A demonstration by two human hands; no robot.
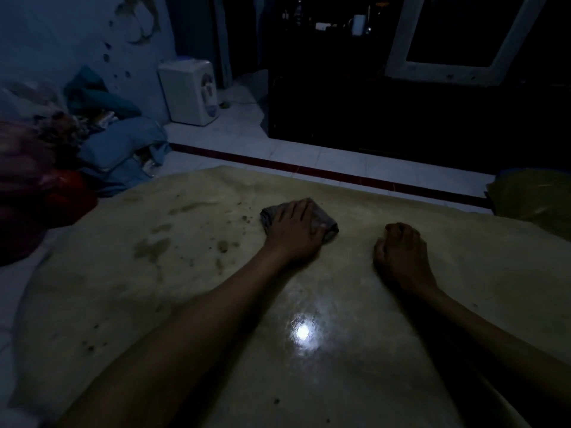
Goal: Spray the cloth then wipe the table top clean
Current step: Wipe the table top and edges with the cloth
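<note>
A folded grey cloth [327, 223] lies on the yellowish table top [191, 285], toward its far middle. My left hand [295, 231] lies flat on the cloth with straight fingers pressing it down; only the cloth's left and right ends stick out. My right hand [400, 253] rests on the table to the right of the cloth as a fist with curled fingers and holds nothing. Dark stains and crumbs [154, 245] mark the table left of the cloth. No spray bottle is in view.
A pile of clothes [120, 149] and red fabric [58, 196] lie on the floor at the left. A white appliance [188, 91] stands by the wall. Dark furniture [401, 112] fills the back. A yellow bag [534, 196] sits past the table's right corner.
</note>
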